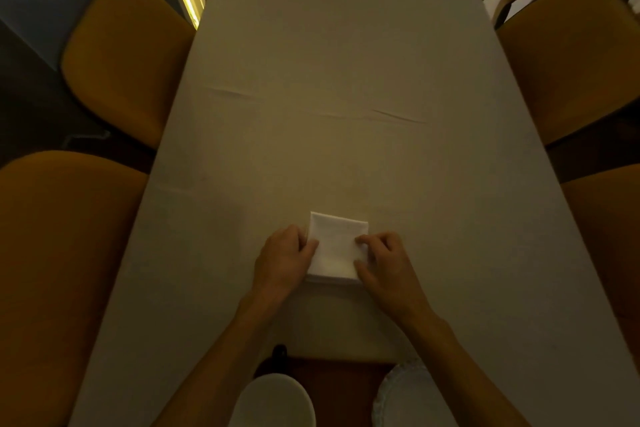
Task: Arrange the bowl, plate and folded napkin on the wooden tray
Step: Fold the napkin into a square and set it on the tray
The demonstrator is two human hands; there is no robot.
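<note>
napkin (336,246) – soft, light, will unfold if lifted loosely | left hand (284,258) and right hand (382,262) pinch its side edges on the counter (346,80) | grip – both folded edges together

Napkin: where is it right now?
Head view: the napkin lies flat on the table, centre, between the left hand and right hand, beyond the tray.

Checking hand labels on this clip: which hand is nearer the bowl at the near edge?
Left. The left hand sits at the napkin's left edge, more directly beyond the bowl; the right hand is farther right.
</note>
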